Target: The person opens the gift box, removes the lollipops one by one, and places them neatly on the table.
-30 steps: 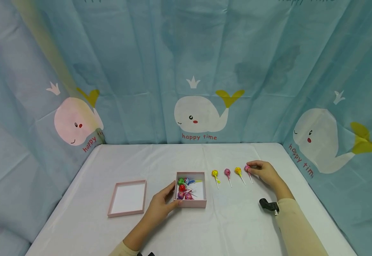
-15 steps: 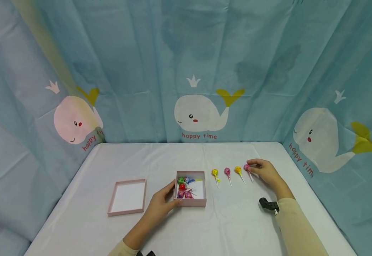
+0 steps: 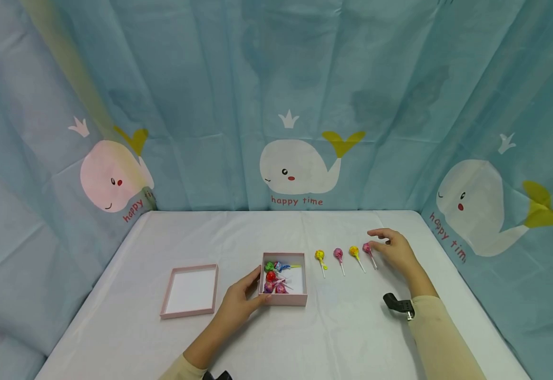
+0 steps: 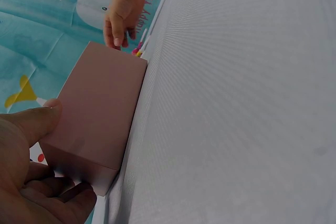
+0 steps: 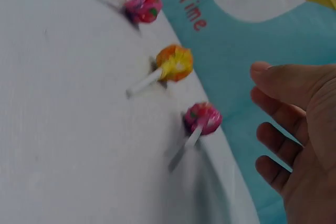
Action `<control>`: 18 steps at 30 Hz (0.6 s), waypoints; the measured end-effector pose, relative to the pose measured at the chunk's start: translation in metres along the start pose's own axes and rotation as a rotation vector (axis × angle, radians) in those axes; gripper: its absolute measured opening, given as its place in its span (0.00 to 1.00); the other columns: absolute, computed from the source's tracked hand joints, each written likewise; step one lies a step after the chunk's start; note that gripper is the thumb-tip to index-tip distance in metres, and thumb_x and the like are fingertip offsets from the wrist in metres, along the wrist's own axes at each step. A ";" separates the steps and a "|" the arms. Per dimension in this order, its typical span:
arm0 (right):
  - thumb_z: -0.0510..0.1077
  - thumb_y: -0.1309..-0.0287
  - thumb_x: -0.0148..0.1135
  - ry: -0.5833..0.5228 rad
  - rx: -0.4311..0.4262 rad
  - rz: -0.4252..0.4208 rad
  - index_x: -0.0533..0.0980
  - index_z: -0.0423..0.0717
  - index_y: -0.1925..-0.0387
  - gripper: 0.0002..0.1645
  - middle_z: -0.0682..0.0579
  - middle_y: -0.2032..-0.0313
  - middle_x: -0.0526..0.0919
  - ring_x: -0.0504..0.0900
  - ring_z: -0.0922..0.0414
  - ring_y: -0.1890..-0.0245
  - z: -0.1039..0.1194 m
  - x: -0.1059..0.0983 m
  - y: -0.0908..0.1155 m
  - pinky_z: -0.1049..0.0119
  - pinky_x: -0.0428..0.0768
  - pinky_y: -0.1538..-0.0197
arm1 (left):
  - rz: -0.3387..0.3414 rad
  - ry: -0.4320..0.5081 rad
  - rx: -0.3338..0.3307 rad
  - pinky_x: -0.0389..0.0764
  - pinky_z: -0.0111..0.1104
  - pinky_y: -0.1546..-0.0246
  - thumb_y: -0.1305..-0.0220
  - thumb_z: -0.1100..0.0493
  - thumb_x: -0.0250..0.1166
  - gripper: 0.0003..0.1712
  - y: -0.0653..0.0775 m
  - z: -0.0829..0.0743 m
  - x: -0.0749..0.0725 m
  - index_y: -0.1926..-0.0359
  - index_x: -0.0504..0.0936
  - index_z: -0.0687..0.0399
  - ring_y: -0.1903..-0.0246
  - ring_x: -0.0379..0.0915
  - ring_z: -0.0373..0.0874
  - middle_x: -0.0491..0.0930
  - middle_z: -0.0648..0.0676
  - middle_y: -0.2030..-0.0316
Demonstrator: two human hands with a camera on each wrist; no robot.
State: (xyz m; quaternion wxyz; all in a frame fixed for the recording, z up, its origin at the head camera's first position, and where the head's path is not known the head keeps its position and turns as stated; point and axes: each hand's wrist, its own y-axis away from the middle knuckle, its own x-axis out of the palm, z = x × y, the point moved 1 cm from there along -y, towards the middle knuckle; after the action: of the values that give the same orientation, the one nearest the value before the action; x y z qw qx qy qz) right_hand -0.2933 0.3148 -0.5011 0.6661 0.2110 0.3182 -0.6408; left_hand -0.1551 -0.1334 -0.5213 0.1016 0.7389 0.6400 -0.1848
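My left hand (image 3: 236,303) holds the left side of a pink box (image 3: 283,300), thumb at the front and fingers along the side. In the left wrist view the thumb and curled fingers grip the box's (image 4: 100,108) near end. Inside lie several wrapped lollipops, among them a green one (image 3: 269,267) and a red one (image 3: 271,276). My right hand (image 3: 396,253) hovers with loosely bent fingers beside a pink lollipop (image 3: 367,247) at the row's right end. In the right wrist view, a gap shows between the fingers and that lollipop (image 5: 203,118).
The row on the white table (image 3: 343,327) also has a yellow lollipop (image 3: 320,255), a pink lollipop (image 3: 338,253) and an orange-yellow lollipop (image 3: 354,251). Left of the box lies a shallow pink lid (image 3: 188,315). A blue whale-print curtain (image 3: 209,158) stands around the table's edges.
My right hand has let go of the rightmost pink lollipop, spreading its fingers and drawing slightly away. The left hand keeps its hold on the box.
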 end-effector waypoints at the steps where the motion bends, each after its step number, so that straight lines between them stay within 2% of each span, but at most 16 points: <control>1: 0.48 0.32 0.68 -0.004 -0.018 -0.011 0.80 0.46 0.40 0.21 0.40 0.40 0.80 0.73 0.42 0.40 0.004 0.000 0.000 0.39 0.73 0.33 | 0.002 0.002 0.002 0.68 0.42 0.29 0.40 0.46 0.76 0.49 0.000 0.000 0.000 0.23 0.64 0.50 0.25 0.60 0.54 0.66 0.55 0.25; 6: 0.48 0.33 0.69 -0.015 -0.097 -0.039 0.81 0.48 0.42 0.21 0.44 0.42 0.82 0.73 0.44 0.41 0.029 -0.002 0.002 0.39 0.74 0.35 | 0.003 0.002 0.005 0.69 0.42 0.29 0.41 0.46 0.76 0.50 0.000 -0.001 0.000 0.23 0.64 0.51 0.25 0.60 0.54 0.66 0.55 0.26; 11: 0.48 0.35 0.71 -0.072 -0.169 -0.044 0.82 0.49 0.43 0.20 0.47 0.44 0.82 0.74 0.46 0.42 0.059 -0.002 0.005 0.38 0.73 0.36 | -0.002 -0.012 0.002 0.68 0.41 0.28 0.41 0.46 0.77 0.50 0.000 -0.002 -0.002 0.23 0.65 0.51 0.25 0.60 0.53 0.66 0.55 0.26; 18: 0.49 0.37 0.73 -0.105 -0.264 -0.016 0.84 0.55 0.46 0.18 0.53 0.43 0.82 0.73 0.51 0.39 0.098 0.005 0.009 0.43 0.75 0.37 | -0.007 -0.022 -0.002 0.68 0.42 0.27 0.41 0.48 0.77 0.49 0.000 -0.001 -0.002 0.23 0.66 0.50 0.25 0.60 0.53 0.68 0.55 0.26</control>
State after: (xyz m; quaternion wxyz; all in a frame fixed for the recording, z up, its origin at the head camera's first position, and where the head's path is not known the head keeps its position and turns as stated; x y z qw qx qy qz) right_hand -0.2691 0.2449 -0.4361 0.6985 0.0851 0.3663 -0.6089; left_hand -0.1549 -0.1344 -0.5194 0.1087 0.7346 0.6415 -0.1923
